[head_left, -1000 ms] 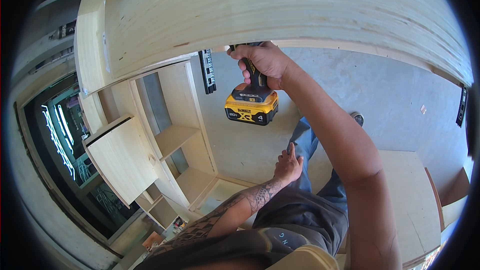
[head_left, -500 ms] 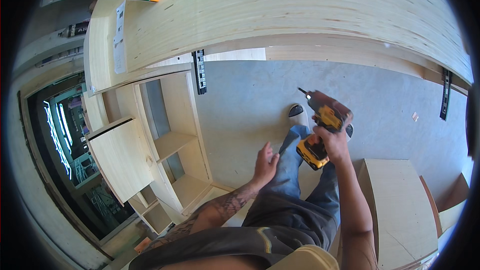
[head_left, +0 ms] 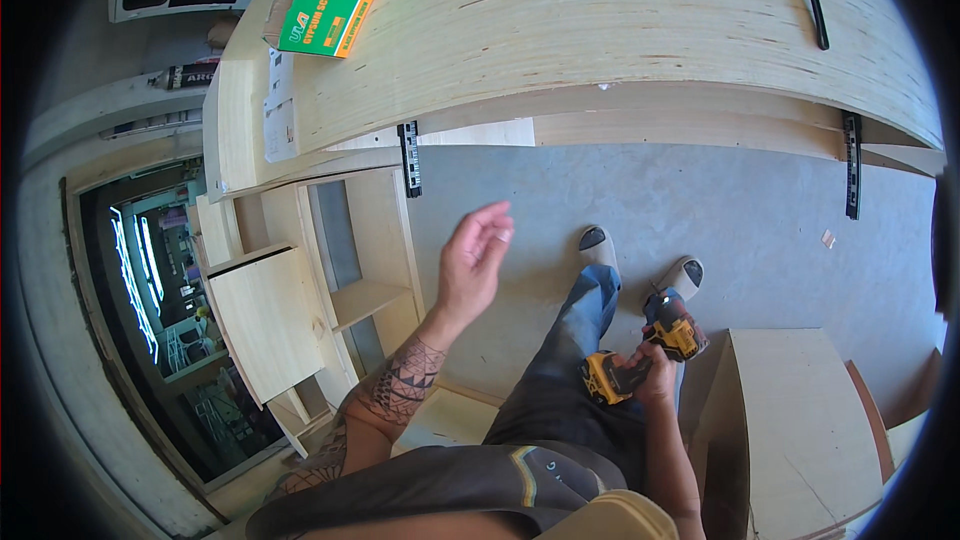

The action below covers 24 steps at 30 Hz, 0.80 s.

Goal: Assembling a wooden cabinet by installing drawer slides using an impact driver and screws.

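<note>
My right hand (head_left: 657,376) grips the handle of a yellow-and-black cordless drill (head_left: 675,330), held low in front of my right leg. The drill's yellow battery (head_left: 603,378) points to the left. Raised over the floor, my left hand (head_left: 474,258) is loosely bent, with no object visible in it. It is nearest to a black metal drawer slide (head_left: 410,160) hanging under the front edge of the pale plywood worktop (head_left: 560,30). A second drawer slide (head_left: 852,165) hangs under the worktop's right part. A green-and-orange screw box (head_left: 335,0) stands on the worktop at the far left.
An open wooden shelf frame (head_left: 375,230) stands at the left, beside a wood panel (head_left: 265,325). A plywood cabinet (head_left: 800,420) is at the lower right. A dark bent rod (head_left: 813,0) lies on the worktop. My shoes (head_left: 598,243) rest on the grey floor (head_left: 740,210).
My left hand has risen forward and to the left, toward the worktop. My right hand has lowered the drill toward my body. The view has shifted, showing more of the worktop.
</note>
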Available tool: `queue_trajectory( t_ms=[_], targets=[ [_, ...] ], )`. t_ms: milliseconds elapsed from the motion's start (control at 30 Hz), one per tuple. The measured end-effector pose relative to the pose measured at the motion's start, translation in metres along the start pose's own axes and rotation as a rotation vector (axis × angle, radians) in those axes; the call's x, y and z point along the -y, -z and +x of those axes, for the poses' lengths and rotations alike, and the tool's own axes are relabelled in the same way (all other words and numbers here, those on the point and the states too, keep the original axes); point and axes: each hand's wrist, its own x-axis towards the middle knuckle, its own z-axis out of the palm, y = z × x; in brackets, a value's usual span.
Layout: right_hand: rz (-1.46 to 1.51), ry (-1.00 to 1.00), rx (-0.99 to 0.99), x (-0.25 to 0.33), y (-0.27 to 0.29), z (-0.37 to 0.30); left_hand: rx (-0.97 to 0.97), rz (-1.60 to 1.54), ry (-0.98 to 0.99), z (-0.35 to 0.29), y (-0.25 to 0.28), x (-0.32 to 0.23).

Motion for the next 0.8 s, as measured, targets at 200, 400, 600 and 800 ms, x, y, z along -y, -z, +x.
queue_trajectory(
  t_ms=[200,400,600,800],
  targets=[
    [0.243,-0.158,-0.077,-0.029,0.018,-0.005,0.411,0.243,-0.322,-0.031,-0.061,-0.051],
    [0.351,-0.184,-0.130,-0.030,0.043,0.007,0.530,0.268,-0.489,-0.039,-0.082,-0.059],
    [0.430,-0.166,-0.128,-0.034,0.047,0.012,-0.193,0.403,-0.963,0.050,-0.037,-0.170],
    [0.379,-0.174,-0.081,-0.043,0.058,0.014,-0.243,0.731,-1.038,0.174,-0.056,-0.221]
  ],
)
